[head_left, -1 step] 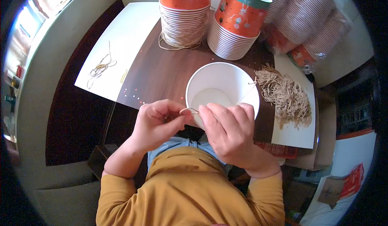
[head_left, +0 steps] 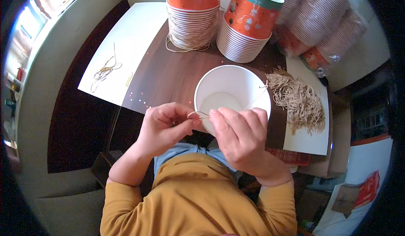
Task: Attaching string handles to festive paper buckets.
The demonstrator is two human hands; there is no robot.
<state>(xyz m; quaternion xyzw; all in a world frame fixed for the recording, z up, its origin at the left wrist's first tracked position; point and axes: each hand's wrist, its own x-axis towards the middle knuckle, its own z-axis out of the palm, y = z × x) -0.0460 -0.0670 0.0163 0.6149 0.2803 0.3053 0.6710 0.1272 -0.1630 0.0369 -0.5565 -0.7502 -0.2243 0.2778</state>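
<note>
My left hand (head_left: pixel 165 124) pinches a thin beige string (head_left: pixel 197 112) between thumb and fingertips. A small loop of it stands between my two hands, and my right hand (head_left: pixel 239 135) grips the string from the other side. Both hands are over the near rim of a white paper bucket (head_left: pixel 228 77), which is open at the top. At the bucket's right rim a knotted string end (head_left: pixel 265 85) shows, with a strand running down inside. My right fingers hide part of the bucket.
A heap of beige strings (head_left: pixel 297 101) lies on white card at the right. Behind stand a left stack of orange buckets (head_left: pixel 193 20), a second stack (head_left: pixel 244 37) and plastic-wrapped stacks (head_left: pixel 314 12). Loose strings (head_left: pixel 107 69) rest on the left white sheet (head_left: pixel 137 33).
My right hand has shifted very slightly to the right, and the string loop between my fingers looks a little longer. Everything else stays the same.
</note>
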